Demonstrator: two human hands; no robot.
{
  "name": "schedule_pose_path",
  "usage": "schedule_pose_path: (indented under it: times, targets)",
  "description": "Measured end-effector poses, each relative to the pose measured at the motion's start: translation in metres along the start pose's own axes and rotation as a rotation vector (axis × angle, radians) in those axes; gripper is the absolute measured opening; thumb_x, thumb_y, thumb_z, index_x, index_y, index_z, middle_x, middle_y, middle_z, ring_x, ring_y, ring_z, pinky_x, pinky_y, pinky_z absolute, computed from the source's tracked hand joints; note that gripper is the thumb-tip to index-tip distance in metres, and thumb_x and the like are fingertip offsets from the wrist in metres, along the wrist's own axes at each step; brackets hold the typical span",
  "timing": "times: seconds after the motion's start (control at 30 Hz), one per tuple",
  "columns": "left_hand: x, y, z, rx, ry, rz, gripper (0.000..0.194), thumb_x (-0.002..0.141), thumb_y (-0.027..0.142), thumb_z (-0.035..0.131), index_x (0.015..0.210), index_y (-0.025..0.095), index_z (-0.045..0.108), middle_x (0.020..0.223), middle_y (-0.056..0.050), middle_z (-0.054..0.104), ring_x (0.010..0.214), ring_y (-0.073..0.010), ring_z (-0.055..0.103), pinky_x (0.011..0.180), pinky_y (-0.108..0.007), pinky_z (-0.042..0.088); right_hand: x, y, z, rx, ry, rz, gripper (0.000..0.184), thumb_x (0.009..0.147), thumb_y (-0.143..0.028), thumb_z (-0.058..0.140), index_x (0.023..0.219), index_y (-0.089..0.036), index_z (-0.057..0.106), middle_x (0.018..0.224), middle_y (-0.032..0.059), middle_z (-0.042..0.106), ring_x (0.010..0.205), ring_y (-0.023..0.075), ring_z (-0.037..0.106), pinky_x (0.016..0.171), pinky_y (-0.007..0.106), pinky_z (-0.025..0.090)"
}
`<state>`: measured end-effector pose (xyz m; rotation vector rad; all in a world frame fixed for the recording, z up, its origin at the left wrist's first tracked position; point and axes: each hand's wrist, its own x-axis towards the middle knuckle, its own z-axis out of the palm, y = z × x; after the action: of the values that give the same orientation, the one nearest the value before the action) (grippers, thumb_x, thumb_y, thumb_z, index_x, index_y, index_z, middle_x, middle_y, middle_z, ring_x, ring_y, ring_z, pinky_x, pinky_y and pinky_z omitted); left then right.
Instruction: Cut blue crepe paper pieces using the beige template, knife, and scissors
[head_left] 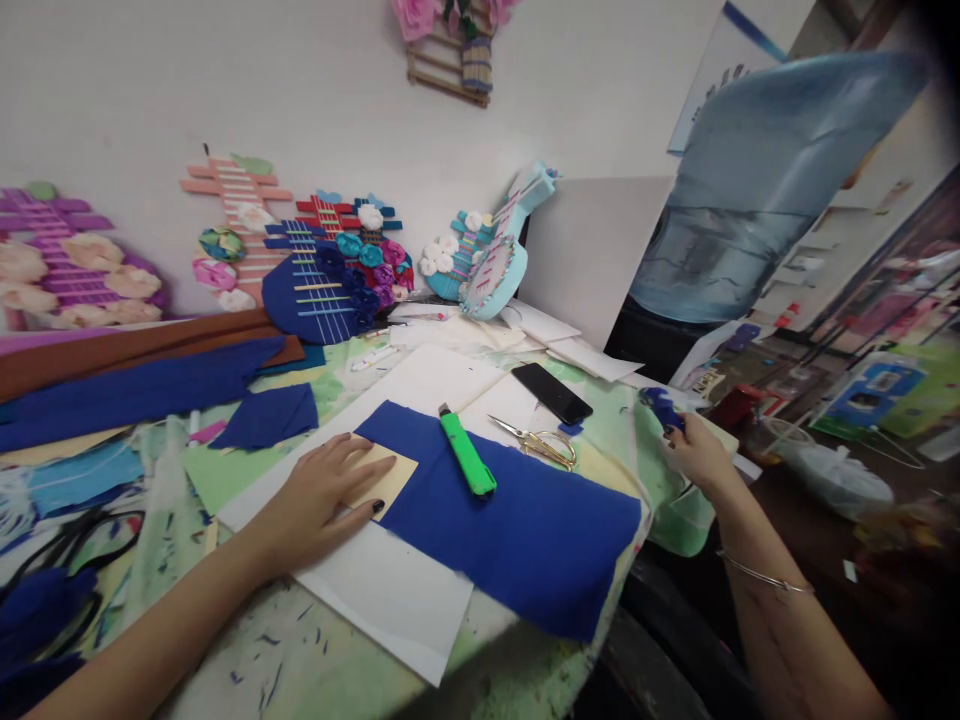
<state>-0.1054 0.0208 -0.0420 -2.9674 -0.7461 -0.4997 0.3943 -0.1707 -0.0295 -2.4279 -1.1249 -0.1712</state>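
My left hand (330, 495) lies with fingers spread on a small cream card (398, 474), pressing it against one end of the blue fabric (517, 530). The fabric is stretched across white sheets (420, 610) and reaches the table's right edge. On it rest a green utility knife (469, 455) and gold-handled scissors (536, 440), both untouched. Out at the right edge, my right hand (697, 452) has its fingers closed around a glossy dark blue object (661, 407) that looks like a glue gun; the hand partly hides it.
A black phone (553, 393) lies behind the scissors. Blue and brown fabric strips (135, 385) cover the left side. Decorated instrument-shaped crafts (315, 285) lean along the wall. A large water bottle (750, 200) stands at the right, with bags (840, 480) on the floor below.
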Motion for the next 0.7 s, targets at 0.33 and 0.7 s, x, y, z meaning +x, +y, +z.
schedule_pose_path:
  times: [0.33,0.7]
  targets:
    - [0.000,-0.002,0.002,-0.003,-0.003,0.010,0.047,0.092,0.043,0.045,0.137,0.030,0.053,0.136,-0.010,0.052,0.129,-0.0335,0.043,0.106,-0.052,0.035,-0.012,0.008,0.000,0.102,0.100,-0.001,0.036,0.088,-0.028,0.040,0.119,-0.014,0.051,0.096,0.0130,0.067,0.084,0.0243,0.066,0.075,0.035,0.051]
    - [0.002,0.009,-0.008,-0.032,-0.052,-0.047,0.047,0.092,0.045,0.045,0.136,0.028,0.054,0.137,-0.012,0.050,0.129,-0.0342,0.039,0.107,-0.055,0.030,-0.011,-0.018,0.011,-0.237,-0.014,-0.011,0.039,0.087,-0.024,0.047,0.118,-0.004,0.060,0.109,0.0325,0.060,0.106,0.0487,0.055,0.080,0.059,0.044]
